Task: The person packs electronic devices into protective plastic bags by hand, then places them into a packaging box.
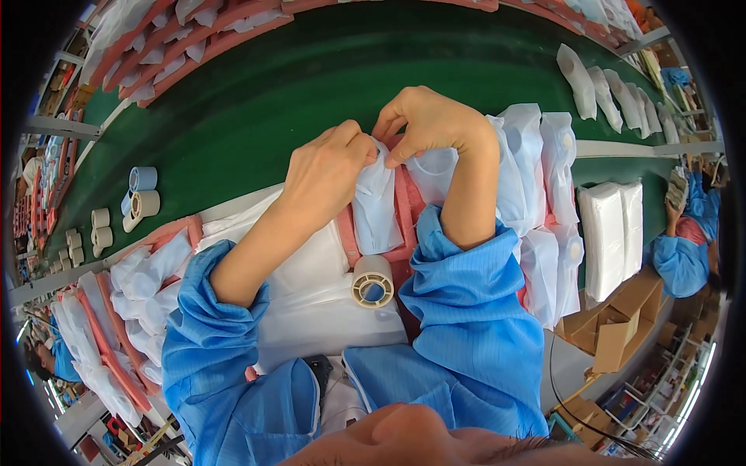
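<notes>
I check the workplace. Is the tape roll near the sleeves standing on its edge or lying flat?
Lying flat: the tape roll shows its round open core facing up.

Both arms wear loose, bright blue smock sleeves (466, 311) with gathered elastic cuffs pushed up to mid-forearm, leaving forearms and hands bare. Below the sleeves, the same blue fabric covers the chest, opening over a white garment (342, 400).

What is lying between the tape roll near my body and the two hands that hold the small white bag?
In the head view, the lower part of the small white bag itself lies there, on a pink tray, reaching down from both hands to just above the tape roll.
</notes>
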`<action>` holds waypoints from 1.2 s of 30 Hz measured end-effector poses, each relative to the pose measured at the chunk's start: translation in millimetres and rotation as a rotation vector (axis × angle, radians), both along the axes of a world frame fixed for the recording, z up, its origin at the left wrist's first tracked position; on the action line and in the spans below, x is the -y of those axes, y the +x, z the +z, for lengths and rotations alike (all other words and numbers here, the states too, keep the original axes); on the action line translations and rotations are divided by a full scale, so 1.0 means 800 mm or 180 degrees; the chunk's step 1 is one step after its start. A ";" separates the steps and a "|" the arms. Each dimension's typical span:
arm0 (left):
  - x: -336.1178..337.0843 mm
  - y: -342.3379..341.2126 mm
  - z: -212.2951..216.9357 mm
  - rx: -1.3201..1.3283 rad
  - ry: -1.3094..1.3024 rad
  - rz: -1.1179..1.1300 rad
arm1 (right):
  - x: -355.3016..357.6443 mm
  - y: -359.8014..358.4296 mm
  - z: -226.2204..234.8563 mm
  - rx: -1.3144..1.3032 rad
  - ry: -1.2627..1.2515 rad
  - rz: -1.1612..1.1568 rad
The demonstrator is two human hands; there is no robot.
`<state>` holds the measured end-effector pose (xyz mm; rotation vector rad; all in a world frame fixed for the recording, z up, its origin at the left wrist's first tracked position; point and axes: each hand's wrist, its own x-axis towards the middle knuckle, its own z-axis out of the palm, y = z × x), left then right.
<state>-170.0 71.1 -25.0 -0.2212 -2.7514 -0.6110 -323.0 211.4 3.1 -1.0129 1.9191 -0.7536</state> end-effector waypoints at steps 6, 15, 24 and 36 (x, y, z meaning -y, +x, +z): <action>0.010 0.003 -0.002 0.0362 0.1141 0.0416 | 0.000 0.001 0.002 0.0051 -0.0017 -0.0007; 0.030 0.013 0.011 0.0995 0.2952 0.0497 | 0.000 0.000 0.001 0.0034 -0.0001 -0.0032; 0.077 0.019 0.035 0.1120 0.3273 0.0903 | 0.001 -0.001 0.001 0.0050 -0.0065 -0.0019; 0.137 0.027 0.052 0.1114 0.3967 0.0888 | 0.001 0.003 0.005 -0.0055 -0.0028 -0.0076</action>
